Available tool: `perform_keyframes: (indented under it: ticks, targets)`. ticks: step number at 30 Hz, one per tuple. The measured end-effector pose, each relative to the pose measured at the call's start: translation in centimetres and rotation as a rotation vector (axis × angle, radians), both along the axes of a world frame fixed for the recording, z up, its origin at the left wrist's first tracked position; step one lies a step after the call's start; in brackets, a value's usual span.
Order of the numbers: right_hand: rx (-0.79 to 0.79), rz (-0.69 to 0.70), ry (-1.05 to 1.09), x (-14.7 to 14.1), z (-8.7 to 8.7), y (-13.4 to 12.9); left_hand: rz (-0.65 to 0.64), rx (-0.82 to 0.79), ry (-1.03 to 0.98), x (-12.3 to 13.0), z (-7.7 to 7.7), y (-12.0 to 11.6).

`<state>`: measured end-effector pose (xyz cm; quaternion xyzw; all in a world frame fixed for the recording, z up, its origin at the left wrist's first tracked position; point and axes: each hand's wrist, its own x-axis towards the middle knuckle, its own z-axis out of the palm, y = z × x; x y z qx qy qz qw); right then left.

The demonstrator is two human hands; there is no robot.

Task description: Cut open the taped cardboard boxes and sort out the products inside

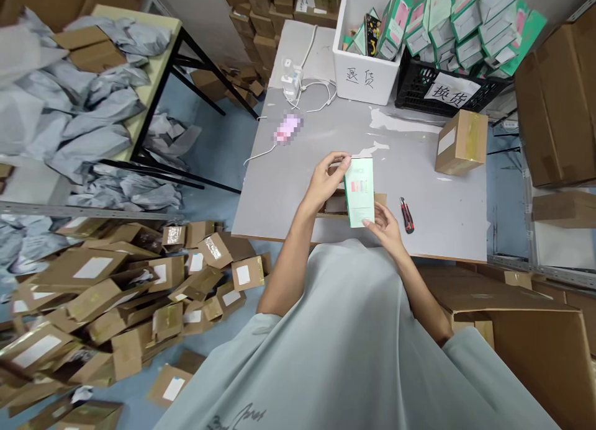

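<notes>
Between my two hands is a light green product box (360, 197), held upright with a row of small coloured pictures on its face. My left hand (328, 177) grips its upper left corner, thumb on the front. At the lower right corner, my right hand (384, 226) pinches it with the thumb in front and fingers behind. Partly hidden behind the green box, an open cardboard carton (335, 204) lies on the grey table (279, 200). A red and black box cutter (406, 215) rests to the right of my right hand.
At the back stand a white bin (365, 76) and a black crate (405, 85), both with green boxes. A taped carton (462, 143) sits at the right. A charging phone (288, 128) and cables lie left. Opened cartons (153, 293) cover the left floor; grey parcels (88, 95) fill a side table.
</notes>
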<state>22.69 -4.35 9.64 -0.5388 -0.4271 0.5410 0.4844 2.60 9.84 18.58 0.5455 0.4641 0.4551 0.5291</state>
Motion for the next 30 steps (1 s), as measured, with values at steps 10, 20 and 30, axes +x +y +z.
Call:
perform_keyframes:
  ticks: [10, 20, 30]
  targets:
    - [0.356, -0.212, -0.79, 2.2, -0.4, 1.0, 0.213, 0.016, -0.03, -2.3, -3.4, -3.5]
    - [-0.042, 0.021, 0.143, 2.0, -0.5, 3.7, -0.04, 0.256, 0.28, -1.4, 0.8, -6.2]
    - [-0.392, 0.266, 0.578, 0.4, 4.9, -1.4, -0.039, 0.255, 0.466, -1.2, 2.1, 0.1]
